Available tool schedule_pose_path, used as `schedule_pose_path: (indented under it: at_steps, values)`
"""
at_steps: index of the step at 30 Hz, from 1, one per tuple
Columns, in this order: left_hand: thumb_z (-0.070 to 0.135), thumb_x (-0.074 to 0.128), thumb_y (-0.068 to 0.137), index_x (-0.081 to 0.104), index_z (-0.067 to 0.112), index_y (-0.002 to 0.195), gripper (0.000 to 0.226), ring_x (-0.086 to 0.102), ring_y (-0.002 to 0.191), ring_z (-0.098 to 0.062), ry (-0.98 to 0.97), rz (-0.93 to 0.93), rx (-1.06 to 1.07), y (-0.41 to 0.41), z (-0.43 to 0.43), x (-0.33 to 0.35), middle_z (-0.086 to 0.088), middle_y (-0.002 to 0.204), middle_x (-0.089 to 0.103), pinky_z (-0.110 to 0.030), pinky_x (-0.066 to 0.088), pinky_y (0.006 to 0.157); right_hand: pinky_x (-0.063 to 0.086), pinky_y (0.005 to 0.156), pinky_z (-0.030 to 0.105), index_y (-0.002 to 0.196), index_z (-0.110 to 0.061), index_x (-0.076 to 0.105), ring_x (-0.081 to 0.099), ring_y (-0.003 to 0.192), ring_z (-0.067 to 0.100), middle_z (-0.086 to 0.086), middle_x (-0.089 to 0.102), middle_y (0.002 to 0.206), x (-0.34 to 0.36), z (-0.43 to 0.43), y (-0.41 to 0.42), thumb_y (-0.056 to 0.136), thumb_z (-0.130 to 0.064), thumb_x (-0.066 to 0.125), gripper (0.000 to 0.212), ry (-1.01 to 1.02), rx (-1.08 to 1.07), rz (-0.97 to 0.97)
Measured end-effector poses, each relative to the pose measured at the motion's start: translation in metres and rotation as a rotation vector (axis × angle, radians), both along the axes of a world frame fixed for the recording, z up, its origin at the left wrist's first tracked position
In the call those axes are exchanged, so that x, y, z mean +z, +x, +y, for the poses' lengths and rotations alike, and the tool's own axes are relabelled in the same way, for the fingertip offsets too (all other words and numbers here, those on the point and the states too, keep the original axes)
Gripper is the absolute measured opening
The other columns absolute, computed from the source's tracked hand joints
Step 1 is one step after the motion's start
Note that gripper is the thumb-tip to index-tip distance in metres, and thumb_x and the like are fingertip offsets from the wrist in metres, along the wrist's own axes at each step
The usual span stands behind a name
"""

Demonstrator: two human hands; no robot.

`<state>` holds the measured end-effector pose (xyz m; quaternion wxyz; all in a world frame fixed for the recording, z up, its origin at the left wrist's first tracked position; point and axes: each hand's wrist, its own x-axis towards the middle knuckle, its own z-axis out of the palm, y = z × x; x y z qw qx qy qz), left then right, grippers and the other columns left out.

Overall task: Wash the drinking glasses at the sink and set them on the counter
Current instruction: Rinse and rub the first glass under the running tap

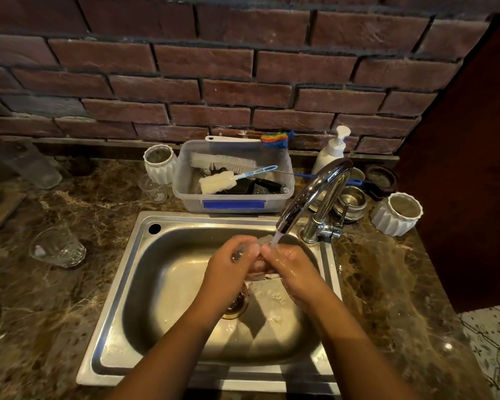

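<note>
Over the steel sink point(145, 284), both of my hands hold one clear drinking glass point(259, 262) under the water running from the chrome faucet point(309, 194). My left hand point(228, 269) grips the glass from the left, fingers curled round it. My right hand point(289, 267) grips it from the right, wet, with the stream landing on its fingers. Most of the glass is hidden between the hands. On the marble counter point(70, 298) to the left stand a wide faceted glass point(57, 247), a small glass point(153, 189) and a tall glass point(35, 166).
A plastic tub point(234, 202) with bottle brushes sits behind the sink. White ribbed cups stand at the tub's left point(160, 163) and at the far right point(396, 214). A soap pump bottle point(331, 150) and steel bowls point(351, 202) stand behind the faucet. A brick wall backs the counter.
</note>
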<state>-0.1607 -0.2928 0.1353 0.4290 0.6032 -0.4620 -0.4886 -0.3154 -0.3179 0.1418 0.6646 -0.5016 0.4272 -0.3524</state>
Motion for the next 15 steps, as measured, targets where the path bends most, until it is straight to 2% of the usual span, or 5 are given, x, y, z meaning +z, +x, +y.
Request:
schedule_pose_path:
  at_steps: [3, 6, 8, 11, 15]
  values:
    - [0.039, 0.046, 0.104, 0.068, 0.023, 0.104, 0.027, 0.073, 0.074, -0.013, 0.249, 0.267, 0.200, -0.006, -0.007, 0.006, -0.006, 0.095, 0.075, -0.027, 0.055, 0.055, 0.056, 0.090, 0.029, 0.108, -0.008, 0.076, 0.073, 0.100, 0.020, 0.008, 0.078, 0.102, 0.006, 0.007, 0.002, 0.104, -0.019, 0.051, 0.028, -0.176, 0.075, 0.122]
    - [0.033, 0.051, 0.101, 0.068, 0.010, 0.096, 0.029, 0.068, 0.058, -0.017, 0.605, 0.646, 0.251, 0.001, -0.011, 0.017, -0.008, 0.071, 0.073, -0.028, 0.054, 0.053, 0.056, 0.094, 0.046, 0.111, -0.009, 0.076, 0.073, 0.102, 0.018, 0.004, 0.078, 0.106, 0.007, 0.011, 0.002, 0.102, -0.011, 0.054, 0.024, -0.321, 0.177, 0.271]
    - [0.030, 0.054, 0.098, 0.070, 0.009, 0.091, 0.028, 0.064, 0.052, -0.015, 0.655, 0.713, 0.227, 0.005, -0.012, 0.017, -0.007, 0.066, 0.070, -0.026, 0.053, 0.052, 0.056, 0.094, 0.045, 0.111, -0.012, 0.077, 0.073, 0.102, 0.015, 0.001, 0.079, 0.106, 0.008, 0.016, 0.004, 0.101, -0.011, 0.056, 0.023, -0.358, 0.179, 0.306]
    - [0.027, 0.047, 0.102, 0.067, 0.013, 0.095, 0.026, 0.065, 0.062, -0.015, 0.381, 0.357, 0.231, -0.004, -0.013, 0.009, -0.007, 0.080, 0.070, -0.027, 0.053, 0.051, 0.054, 0.102, 0.037, 0.119, -0.012, 0.074, 0.071, 0.110, 0.014, 0.001, 0.078, 0.112, 0.009, 0.022, 0.011, 0.103, -0.013, 0.053, 0.026, -0.202, 0.063, 0.183]
    - [0.028, 0.040, 0.102, 0.066, 0.023, 0.092, 0.028, 0.068, 0.076, -0.013, -0.143, -0.114, 0.093, -0.006, -0.003, -0.001, -0.002, 0.085, 0.069, -0.027, 0.058, 0.064, 0.049, 0.107, 0.053, 0.120, -0.006, 0.068, 0.071, 0.107, 0.031, 0.016, 0.076, 0.110, 0.009, 0.020, 0.016, 0.103, -0.026, 0.051, 0.032, 0.435, -0.224, -0.170]
